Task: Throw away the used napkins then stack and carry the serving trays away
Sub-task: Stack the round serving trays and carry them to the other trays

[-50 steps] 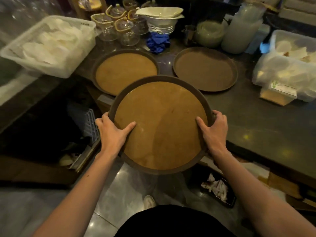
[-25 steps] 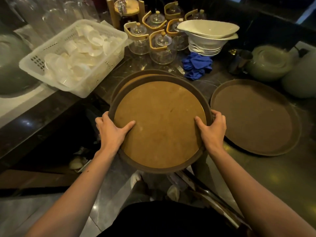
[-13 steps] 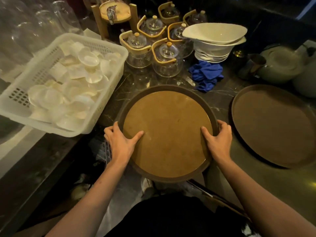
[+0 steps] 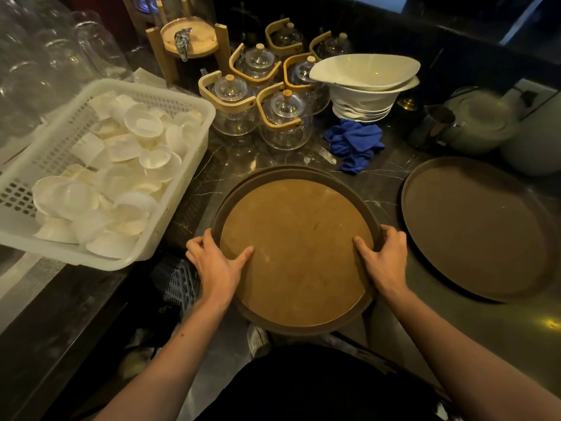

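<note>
Brown tray (image 4: pixel 299 253) sits right in front of me, stacked on a second tray (image 4: pixel 239 181) whose rim peeks out behind, the pair hanging over the dark surface (image 4: pixel 455 323) edge. My left hand (image 4: pixel 217 262) grips its left rim, thumb on top; my right hand (image 4: pixel 384 259) grips the right rim the same way. Third tray (image 4: pixel 476 229) lies flat just right. Blue cloth (image 4: pixel 355 144) beyond, white basket (image 4: pixel 182 189) to the left.
</note>
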